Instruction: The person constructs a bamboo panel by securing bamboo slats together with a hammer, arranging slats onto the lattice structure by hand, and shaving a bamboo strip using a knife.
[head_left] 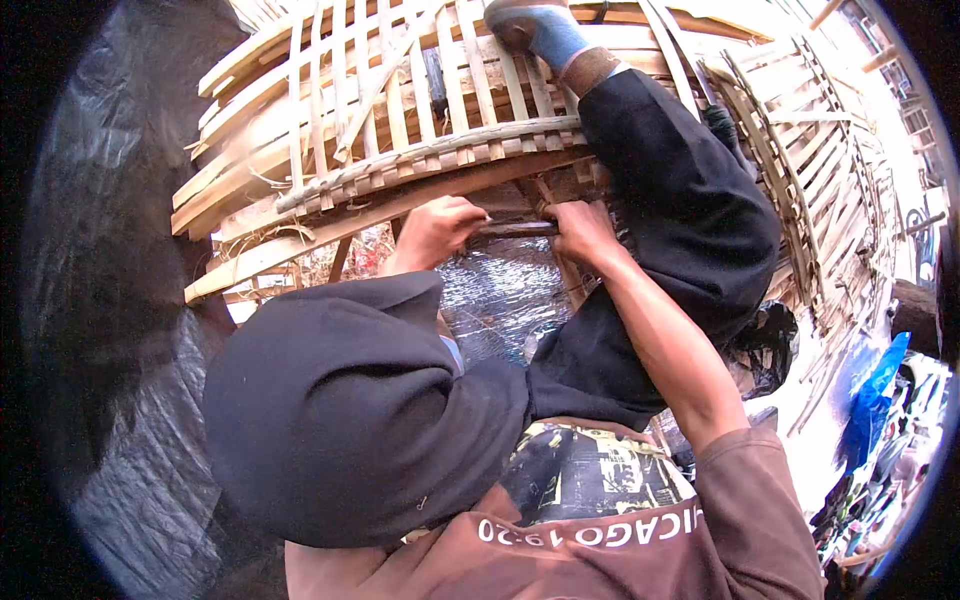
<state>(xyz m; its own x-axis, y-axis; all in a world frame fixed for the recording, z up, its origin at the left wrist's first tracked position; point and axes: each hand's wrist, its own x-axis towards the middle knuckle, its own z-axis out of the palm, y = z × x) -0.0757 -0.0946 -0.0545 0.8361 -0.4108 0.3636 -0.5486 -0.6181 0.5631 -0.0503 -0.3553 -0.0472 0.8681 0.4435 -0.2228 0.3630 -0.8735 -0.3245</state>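
Over the gap between my knees, my left hand [437,234] is closed with its fingers pinched together. A small pale tip shows at its fingertips. My right hand [585,234] is closed too, wrapped on the near end of a short dark strip [518,230] that spans the space between the hands. Whether the strip is a blade or a piece of bamboo I cannot tell. Its left end meets my left fingers. Just beyond both hands lies the wooden rail [400,212] of a slatted bamboo frame [430,140].
My raised foot in a blue and brown shoe [545,35] rests on the slats. Another woven bamboo panel [800,170] stands at the right. Black plastic sheeting [110,300] hangs at the left; shiny plastic [500,295] lies below my hands. A blue bag [875,405] is at far right.
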